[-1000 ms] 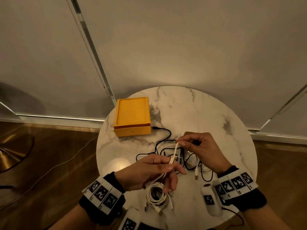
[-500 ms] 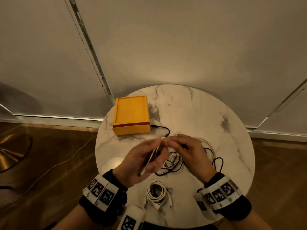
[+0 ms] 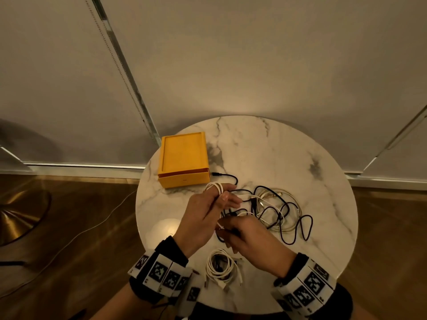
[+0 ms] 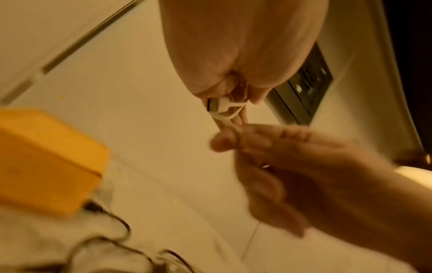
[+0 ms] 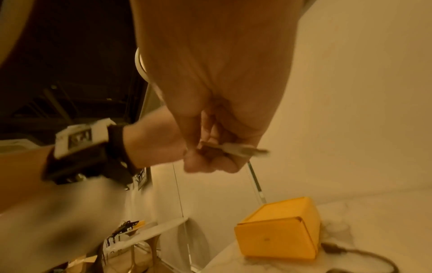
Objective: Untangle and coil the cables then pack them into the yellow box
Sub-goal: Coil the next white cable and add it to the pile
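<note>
Our left hand holds white cable loops wound round its fingers; our right hand pinches the cable's free run, above the desk. We judge it light, limp and springy: grip near the plug, keeping loops pinched.

Round marble table: the far and right portions are bare stone, open to a hand from above. The closed yellow box stands at the far-left edge. A loose tangle of black and white cables spreads across the centre-right, one black lead ending just beside the box. A coiled white cable lies near the front edge. Both hands hold over the middle.
</note>
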`<state>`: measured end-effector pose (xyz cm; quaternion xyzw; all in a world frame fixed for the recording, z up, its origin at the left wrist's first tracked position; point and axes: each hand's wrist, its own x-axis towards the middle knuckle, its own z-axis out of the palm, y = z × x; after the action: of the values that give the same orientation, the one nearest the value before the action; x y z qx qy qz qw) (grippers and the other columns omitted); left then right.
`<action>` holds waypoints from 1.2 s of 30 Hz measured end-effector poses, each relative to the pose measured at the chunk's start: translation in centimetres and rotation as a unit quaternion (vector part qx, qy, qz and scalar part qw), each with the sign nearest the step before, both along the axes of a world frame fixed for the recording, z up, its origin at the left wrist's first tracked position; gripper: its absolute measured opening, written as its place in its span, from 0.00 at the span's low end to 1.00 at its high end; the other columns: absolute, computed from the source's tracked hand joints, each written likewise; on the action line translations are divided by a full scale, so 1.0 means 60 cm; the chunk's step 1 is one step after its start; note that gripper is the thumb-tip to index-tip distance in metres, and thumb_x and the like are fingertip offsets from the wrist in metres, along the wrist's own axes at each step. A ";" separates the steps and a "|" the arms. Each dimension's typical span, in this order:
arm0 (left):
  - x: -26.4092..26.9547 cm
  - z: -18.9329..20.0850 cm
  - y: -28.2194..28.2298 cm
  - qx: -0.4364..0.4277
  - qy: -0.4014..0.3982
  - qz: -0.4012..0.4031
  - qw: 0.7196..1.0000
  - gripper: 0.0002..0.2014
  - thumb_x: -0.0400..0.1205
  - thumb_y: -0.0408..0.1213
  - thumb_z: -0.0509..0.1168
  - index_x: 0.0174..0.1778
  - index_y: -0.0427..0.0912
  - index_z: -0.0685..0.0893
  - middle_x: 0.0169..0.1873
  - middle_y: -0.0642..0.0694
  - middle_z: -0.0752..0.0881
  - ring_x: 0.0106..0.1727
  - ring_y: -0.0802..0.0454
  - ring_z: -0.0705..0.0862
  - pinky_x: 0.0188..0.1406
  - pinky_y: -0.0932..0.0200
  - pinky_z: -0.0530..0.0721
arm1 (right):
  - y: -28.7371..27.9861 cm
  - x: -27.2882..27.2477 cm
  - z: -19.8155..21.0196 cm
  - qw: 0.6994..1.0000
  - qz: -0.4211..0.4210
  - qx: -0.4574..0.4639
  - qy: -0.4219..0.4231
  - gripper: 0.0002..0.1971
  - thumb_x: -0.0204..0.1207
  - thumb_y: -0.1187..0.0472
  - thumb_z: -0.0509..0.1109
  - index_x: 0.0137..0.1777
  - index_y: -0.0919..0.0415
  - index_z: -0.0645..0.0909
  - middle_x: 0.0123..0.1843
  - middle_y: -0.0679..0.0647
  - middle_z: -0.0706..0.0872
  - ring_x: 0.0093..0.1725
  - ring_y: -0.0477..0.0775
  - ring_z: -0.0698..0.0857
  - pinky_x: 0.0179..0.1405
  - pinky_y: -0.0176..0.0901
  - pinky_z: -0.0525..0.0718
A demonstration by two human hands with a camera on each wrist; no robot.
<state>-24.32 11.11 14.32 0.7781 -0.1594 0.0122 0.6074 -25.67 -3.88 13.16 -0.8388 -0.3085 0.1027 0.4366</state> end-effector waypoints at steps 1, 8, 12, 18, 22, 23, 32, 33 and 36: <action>0.005 -0.005 0.005 0.060 -0.031 0.004 0.998 0.13 0.88 0.39 0.54 0.60 0.40 0.82 0.45 0.48 0.90 0.48 0.56 0.90 0.52 0.57 0.87 | -0.004 0.001 0.003 1.000 0.009 -0.012 -0.011 0.13 0.83 0.62 0.64 0.36 0.50 0.79 0.31 0.49 0.83 0.29 0.42 0.80 0.34 0.35 0.76; 0.008 -0.026 0.035 0.257 -0.061 -0.046 0.963 0.21 0.87 0.52 0.50 0.41 0.42 0.80 0.27 0.54 0.79 0.29 0.56 0.78 0.32 0.55 0.75 | -0.039 0.029 0.012 0.992 -0.014 -0.038 -0.118 0.07 0.80 0.55 0.69 0.48 0.55 0.87 0.41 0.45 0.86 0.40 0.41 0.81 0.40 0.38 0.77; 0.000 -0.015 0.039 0.070 0.163 -0.116 0.977 0.19 0.88 0.42 0.55 0.35 0.39 0.79 0.20 0.47 0.77 0.19 0.56 0.70 0.24 0.60 0.66 | -0.036 0.031 0.013 0.996 -0.076 0.055 -0.006 0.04 0.77 0.56 0.74 0.49 0.53 0.82 0.41 0.45 0.90 0.37 0.40 0.85 0.38 0.35 0.80; 0.008 0.009 0.053 -0.077 0.295 -0.260 0.916 0.17 0.85 0.40 0.54 0.38 0.34 0.82 0.17 0.49 0.73 0.16 0.56 0.65 0.17 0.62 0.60 | -0.041 0.033 0.028 0.984 -0.068 0.143 0.080 0.05 0.72 0.57 0.79 0.44 0.54 0.85 0.45 0.46 0.88 0.44 0.47 0.87 0.45 0.49 0.85; 0.010 0.007 0.060 -0.111 0.346 -0.302 0.881 0.16 0.83 0.44 0.58 0.36 0.38 0.84 0.17 0.48 0.71 0.16 0.56 0.65 0.18 0.59 0.59 | -0.040 0.028 0.028 0.980 -0.036 0.162 0.108 0.05 0.73 0.60 0.77 0.44 0.58 0.84 0.53 0.46 0.88 0.55 0.49 0.87 0.57 0.53 0.83; 0.010 0.006 0.061 -0.124 0.352 -0.309 0.875 0.16 0.83 0.43 0.58 0.37 0.37 0.84 0.17 0.48 0.72 0.16 0.56 0.65 0.18 0.60 0.61 | -0.038 0.026 0.029 0.978 -0.035 0.167 0.118 0.05 0.74 0.61 0.77 0.44 0.59 0.83 0.48 0.48 0.90 0.52 0.49 0.87 0.56 0.55 0.83; 0.006 -0.016 0.056 -0.092 0.215 -0.126 0.964 0.09 0.83 0.34 0.64 0.49 0.35 0.89 0.36 0.37 0.89 0.34 0.44 0.88 0.39 0.56 0.86 | -0.033 0.036 0.008 0.966 -0.144 0.179 0.115 0.05 0.71 0.63 0.79 0.39 0.57 0.84 0.39 0.48 0.89 0.42 0.54 0.88 0.40 0.51 0.85; 0.005 -0.018 0.056 -0.074 0.199 -0.114 0.971 0.09 0.82 0.33 0.65 0.51 0.36 0.90 0.38 0.36 0.90 0.37 0.44 0.89 0.41 0.55 0.87 | -0.033 0.037 0.006 0.963 -0.151 0.185 0.122 0.06 0.70 0.66 0.79 0.39 0.59 0.84 0.38 0.48 0.89 0.41 0.51 0.88 0.39 0.47 0.85; 0.005 -0.021 0.054 0.011 0.134 -0.070 0.988 0.09 0.80 0.28 0.68 0.53 0.40 0.91 0.37 0.39 0.92 0.38 0.45 0.91 0.42 0.53 0.87 | -0.032 0.041 0.002 0.956 -0.152 0.195 0.161 0.06 0.69 0.71 0.79 0.39 0.62 0.84 0.37 0.51 0.89 0.36 0.42 0.87 0.36 0.35 0.81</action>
<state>-24.02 14.35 13.06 0.7663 -0.1310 -0.1368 0.6139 -23.18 -5.83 13.31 -0.7469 -0.1170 0.1067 0.6458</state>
